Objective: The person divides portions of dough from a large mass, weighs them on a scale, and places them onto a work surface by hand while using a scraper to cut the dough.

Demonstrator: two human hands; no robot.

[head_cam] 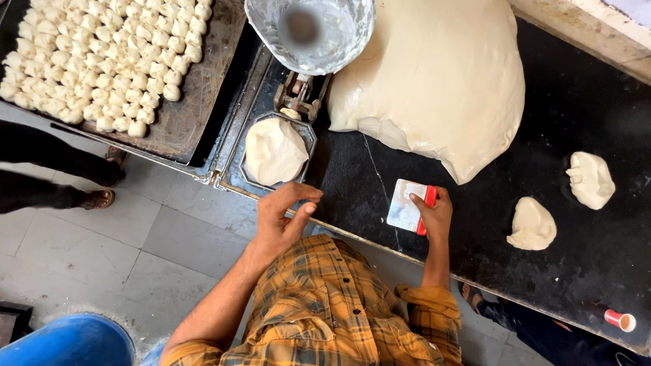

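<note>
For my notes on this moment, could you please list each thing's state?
Left hand: empty, fingers pinched, near the scale pan.
Right hand: gripping the scraper.
Scale pan: holds a dough piece.
Big dough: uncut mass.
Tray: partly filled with dough balls.

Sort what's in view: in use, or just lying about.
In use: left hand near scale dough; right hand holding scraper; big dough mass.
Lying about: two dough lumps, red cup, tray of dough balls.
</note>
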